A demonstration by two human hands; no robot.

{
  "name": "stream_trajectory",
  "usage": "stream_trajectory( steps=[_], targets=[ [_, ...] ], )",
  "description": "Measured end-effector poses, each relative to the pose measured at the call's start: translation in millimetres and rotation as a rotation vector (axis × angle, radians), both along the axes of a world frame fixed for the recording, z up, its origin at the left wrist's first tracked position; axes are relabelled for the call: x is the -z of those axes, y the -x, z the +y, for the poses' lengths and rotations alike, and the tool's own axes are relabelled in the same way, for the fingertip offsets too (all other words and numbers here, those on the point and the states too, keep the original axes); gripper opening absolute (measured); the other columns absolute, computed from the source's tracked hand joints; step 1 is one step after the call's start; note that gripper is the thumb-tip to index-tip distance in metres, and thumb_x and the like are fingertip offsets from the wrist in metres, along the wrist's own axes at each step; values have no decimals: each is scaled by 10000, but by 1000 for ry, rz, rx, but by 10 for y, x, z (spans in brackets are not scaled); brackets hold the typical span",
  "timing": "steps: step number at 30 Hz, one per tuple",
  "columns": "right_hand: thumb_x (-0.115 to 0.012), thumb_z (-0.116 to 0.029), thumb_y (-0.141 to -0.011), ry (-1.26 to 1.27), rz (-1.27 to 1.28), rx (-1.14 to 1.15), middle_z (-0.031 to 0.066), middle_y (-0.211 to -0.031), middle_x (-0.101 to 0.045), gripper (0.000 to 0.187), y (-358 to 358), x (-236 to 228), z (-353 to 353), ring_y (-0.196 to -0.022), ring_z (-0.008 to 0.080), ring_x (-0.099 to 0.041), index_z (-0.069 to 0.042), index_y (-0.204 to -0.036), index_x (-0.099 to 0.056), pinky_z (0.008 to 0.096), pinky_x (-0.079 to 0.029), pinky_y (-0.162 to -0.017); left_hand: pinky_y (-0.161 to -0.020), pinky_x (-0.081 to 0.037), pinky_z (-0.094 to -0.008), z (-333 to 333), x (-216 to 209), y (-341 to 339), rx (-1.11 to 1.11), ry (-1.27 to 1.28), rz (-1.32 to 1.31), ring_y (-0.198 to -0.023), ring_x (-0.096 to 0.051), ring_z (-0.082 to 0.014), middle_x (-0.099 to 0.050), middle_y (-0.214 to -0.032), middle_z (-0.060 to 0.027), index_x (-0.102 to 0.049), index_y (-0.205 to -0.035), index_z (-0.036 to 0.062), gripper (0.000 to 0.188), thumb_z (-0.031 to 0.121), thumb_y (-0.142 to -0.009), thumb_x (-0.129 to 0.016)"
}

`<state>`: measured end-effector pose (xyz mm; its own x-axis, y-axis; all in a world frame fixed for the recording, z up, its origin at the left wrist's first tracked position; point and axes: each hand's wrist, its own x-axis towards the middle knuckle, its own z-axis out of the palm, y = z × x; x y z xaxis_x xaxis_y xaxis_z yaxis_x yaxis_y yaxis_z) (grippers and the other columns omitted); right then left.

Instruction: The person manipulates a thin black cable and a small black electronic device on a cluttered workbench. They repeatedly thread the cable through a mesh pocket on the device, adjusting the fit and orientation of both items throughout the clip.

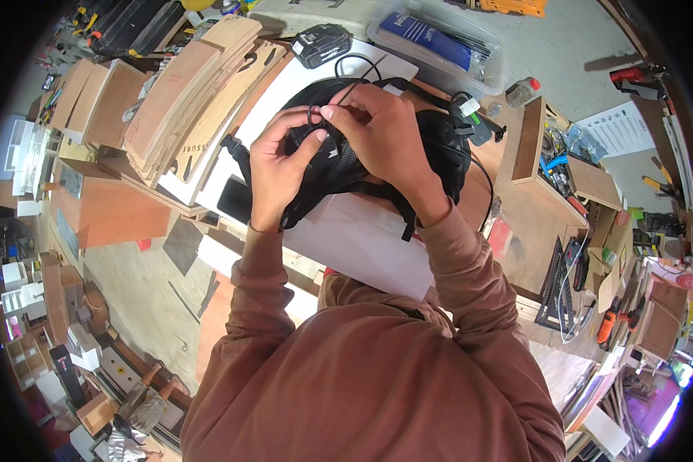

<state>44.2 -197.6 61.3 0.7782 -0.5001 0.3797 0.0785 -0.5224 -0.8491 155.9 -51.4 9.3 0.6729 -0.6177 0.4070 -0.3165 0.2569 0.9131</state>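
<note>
A black bag (448, 158) with straps and mesh lies across white boards on the bench in front of me. Both my hands are over it, holding a thin black cable (357, 55) that loops up beyond my fingers. My left hand (279, 165) pinches the cable, its thumb pointing inward. My right hand (385, 138) comes from the other side with thumb and forefinger closed on the same cable, close to the left fingertips. A black phone-like slab (235, 199) lies beside my left wrist.
Stacked plywood pieces (185, 104) stand at the left. Beyond the bag are a black battery pack (322, 45) and a clear plastic bin (489, 73). At the right sit a small jar (522, 92), a wooden box (543, 154) of parts and a black framing square (550, 289).
</note>
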Motion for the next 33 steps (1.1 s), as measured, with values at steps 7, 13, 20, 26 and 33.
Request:
stream_trajectory(
  steps=[7,13,20,26,33],
  targets=[
    [-750,-119,-927,185,-130,-11,178,-713,-651,252,-89,-16,-2,-598,354,-636,23,-794,-590,415,-480,-559,-981,-503,-299,-34,36,13,-43,-22,14,-1065,-687,-168,-753,-1097,-91,-745,-1071,-16,171,-36,-902,-761],
    [-715,-109,-951,69,5,22,203,-678,-629,225,-71,-15,44,-616,388,-654,30,-844,-573,440,-488,-559,-954,-519,-303,-57,34,-3,-47,1,-16,-1038,-696,-170,-760,-1088,-88,-743,-1059,-15,159,-40,-903,-753],
    [-684,-89,-957,225,-98,-27,192,-731,-637,228,-111,-58,50,-651,390,-660,19,-830,-529,438,-496,-565,-938,-531,-298,-89,112,76,-120,10,62,-1020,-693,-153,-771,-1096,-103,-714,-1042,-24,143,-51,-903,-729],
    [-669,-72,-957,188,-97,28,198,-711,-628,217,-115,-11,106,-638,400,-652,11,-819,-523,444,-495,-557,-948,-533,-302,-138,166,132,-163,63,-10,-1024,-688,-150,-766,-1136,-119,-707,-1047,-25,145,-47,-904,-706],
    [-679,-72,-949,103,-65,106,213,-672,-611,232,-128,26,133,-604,408,-632,7,-799,-521,455,-476,-537,-970,-529,-319,-151,151,141,-173,90,-16,-1048,-691,-170,-758,-1137,-139,-707,-1037,-34,132,-50,-906,-697]
  ],
)
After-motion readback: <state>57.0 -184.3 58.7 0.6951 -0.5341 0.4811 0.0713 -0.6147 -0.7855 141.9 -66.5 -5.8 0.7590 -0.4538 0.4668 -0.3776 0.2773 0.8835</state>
